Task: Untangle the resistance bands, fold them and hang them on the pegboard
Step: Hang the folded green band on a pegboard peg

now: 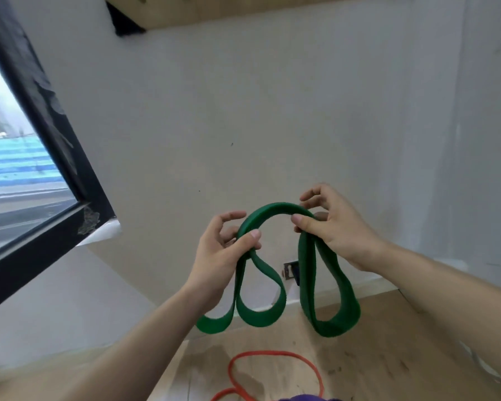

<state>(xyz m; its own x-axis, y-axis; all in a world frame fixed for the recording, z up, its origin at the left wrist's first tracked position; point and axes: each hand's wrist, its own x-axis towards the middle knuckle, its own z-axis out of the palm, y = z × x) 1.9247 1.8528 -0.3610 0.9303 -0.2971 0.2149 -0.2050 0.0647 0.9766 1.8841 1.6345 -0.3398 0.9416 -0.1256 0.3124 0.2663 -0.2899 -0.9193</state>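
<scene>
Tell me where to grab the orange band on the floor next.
Probably the far arc of the orange band, pinched from above: it lies flat in an open loop on the wooden floor, that arc is unobstructed, and its near part runs out of view.

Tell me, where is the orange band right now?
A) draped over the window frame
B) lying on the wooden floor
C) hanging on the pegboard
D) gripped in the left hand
B: the orange resistance band lies on the wooden floor, below the green resistance band that the left hand and right hand hold.
</scene>
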